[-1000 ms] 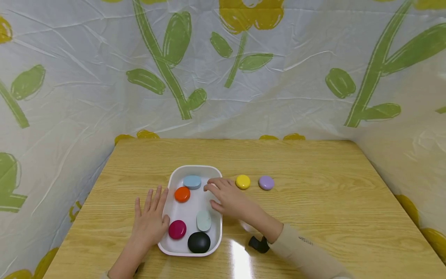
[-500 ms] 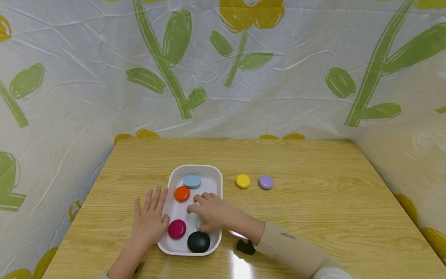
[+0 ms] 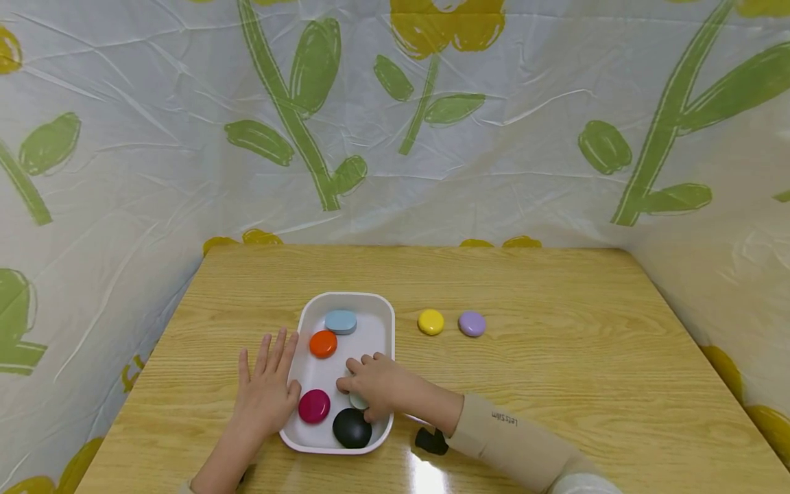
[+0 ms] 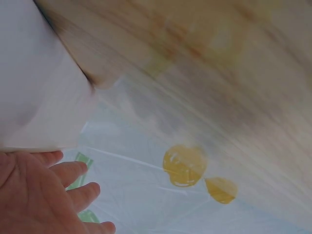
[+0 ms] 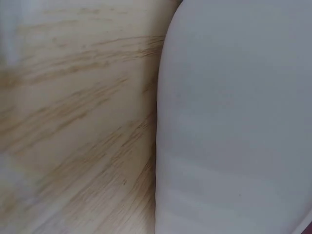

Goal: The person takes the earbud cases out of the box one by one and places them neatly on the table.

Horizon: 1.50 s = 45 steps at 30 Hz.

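A white tray (image 3: 330, 451) holds several smooth, stone-like pieces. Inside its right half, my right hand (image 3: 379, 385) reaches down with curled fingers and thumb around a pale green oval stone (image 3: 359, 401), most of which the hand covers. A glossy black stone (image 3: 352, 429) lies right by that thumb. My left hand (image 3: 265, 394) lies with its fingers spread along the tray's left side, touching the wall; the left wrist view shows this hand (image 4: 44, 195) beside the white wall (image 4: 44, 112). In the right wrist view only the tray's outer wall (image 5: 234, 117) and wood show.
Also in the tray are a light blue oval stone (image 3: 341, 322), an orange round one (image 3: 323, 344) and a magenta one (image 3: 314, 406). A yellow stone (image 3: 431, 322) and a lilac one (image 3: 472, 324) lie on the wooden table (image 3: 555, 295). A flower-print sheet (image 3: 494, 185) surrounds the table.
From the tray's upper right edge my right hand has come down and toward me, onto the pale green stone, and its fingers have drawn in around it. My left hand has stayed put.
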Motion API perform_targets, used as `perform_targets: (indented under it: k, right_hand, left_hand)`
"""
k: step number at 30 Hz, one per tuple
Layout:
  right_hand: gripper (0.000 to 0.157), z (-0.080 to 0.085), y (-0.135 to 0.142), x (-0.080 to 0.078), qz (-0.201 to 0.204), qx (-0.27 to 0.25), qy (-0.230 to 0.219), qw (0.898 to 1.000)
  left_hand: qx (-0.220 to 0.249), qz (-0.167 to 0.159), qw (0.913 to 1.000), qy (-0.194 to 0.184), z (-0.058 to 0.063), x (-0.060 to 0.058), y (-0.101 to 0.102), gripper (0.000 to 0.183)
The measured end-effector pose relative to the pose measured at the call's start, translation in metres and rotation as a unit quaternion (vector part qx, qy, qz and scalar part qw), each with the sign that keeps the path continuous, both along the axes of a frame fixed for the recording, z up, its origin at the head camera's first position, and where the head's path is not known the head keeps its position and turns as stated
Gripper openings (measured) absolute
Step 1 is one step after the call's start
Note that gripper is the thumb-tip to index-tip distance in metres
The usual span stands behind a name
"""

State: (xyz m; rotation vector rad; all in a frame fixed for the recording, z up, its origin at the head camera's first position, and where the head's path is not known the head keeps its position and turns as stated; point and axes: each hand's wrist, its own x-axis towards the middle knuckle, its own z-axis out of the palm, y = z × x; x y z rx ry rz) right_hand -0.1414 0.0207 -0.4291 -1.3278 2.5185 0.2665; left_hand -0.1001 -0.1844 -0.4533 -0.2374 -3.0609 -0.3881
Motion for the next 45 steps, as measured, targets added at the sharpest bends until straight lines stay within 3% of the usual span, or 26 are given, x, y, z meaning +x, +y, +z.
perform_targets:
  k: [8, 12, 16, 22, 28, 33, 39, 43, 45]
  right_hand:
    - [0.047, -0.004, 0.001, -0.002, -0.003, -0.023, 0.008, 1.000]
    - [0.044, -0.001, 0.005, -0.006, -0.009, -0.073, 0.029, 0.997]
    - [0.041, 0.007, 0.015, -0.013, -0.029, -0.152, 0.045, 0.987]
    - [0.042, 0.024, 0.045, -0.025, -0.120, -0.272, 0.047, 0.954]
    - [0.041, 0.026, 0.091, -0.035, -0.248, -0.311, 0.091, 0.913]
    - [0.042, 0.017, 0.133, -0.042, -0.355, -0.314, 0.102, 0.875]
    - [0.048, 0.007, 0.177, -0.047, -0.459, -0.290, 0.075, 0.837]
    - [0.052, 0.000, 0.198, -0.049, -0.509, -0.268, 0.056, 0.816]
    - [0.054, -0.003, 0.204, -0.050, -0.525, -0.254, 0.048, 0.811]
  left_hand:
    - [-0.001, 0.001, 1.0000, 0.002, 0.000, 0.000, 0.000, 0.065]
    - [-0.003, 0.002, 1.0000, 0.002, 0.000, 0.000, 0.000, 0.065]
    - [-0.005, 0.002, 1.0000, 0.005, 0.000, 0.001, 0.001, 0.065]
    - [-0.003, 0.002, 1.0000, 0.003, -0.001, 0.000, 0.001, 0.065]
    - [0.002, 0.002, 1.0000, 0.002, -0.001, 0.000, 0.000, 0.066]
    - [0.005, 0.004, 1.0000, 0.003, -0.001, 0.002, 0.000, 0.066]
    - [0.009, 0.005, 0.9999, 0.002, -0.001, 0.002, 0.001, 0.066]
    - [0.006, 0.005, 1.0000, 0.004, -0.001, 0.002, 0.001, 0.066]
    - [0.007, 0.005, 1.0000, 0.004, -0.001, 0.001, 0.002, 0.066]
